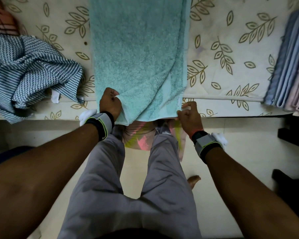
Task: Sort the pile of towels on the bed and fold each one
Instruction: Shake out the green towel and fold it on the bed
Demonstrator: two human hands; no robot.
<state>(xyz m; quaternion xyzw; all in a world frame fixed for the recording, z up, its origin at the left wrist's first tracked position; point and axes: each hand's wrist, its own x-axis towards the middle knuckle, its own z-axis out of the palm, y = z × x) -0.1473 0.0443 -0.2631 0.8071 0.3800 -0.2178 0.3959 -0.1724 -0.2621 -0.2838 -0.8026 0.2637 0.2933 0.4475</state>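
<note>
Teal towel (138,54) lies lengthwise on the bed (231,49), near end hanging over its edge. My left hand (110,105) and right hand (190,116), apart, each pinch a near corner, keeping the hem taut and square for folding.

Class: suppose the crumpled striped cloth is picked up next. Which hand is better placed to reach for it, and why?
Left, probably. The left hand grips a corner of the teal towel on the side where the striped cloth lies; the right hand pinches the other corner, nearer the folded stack.
</note>
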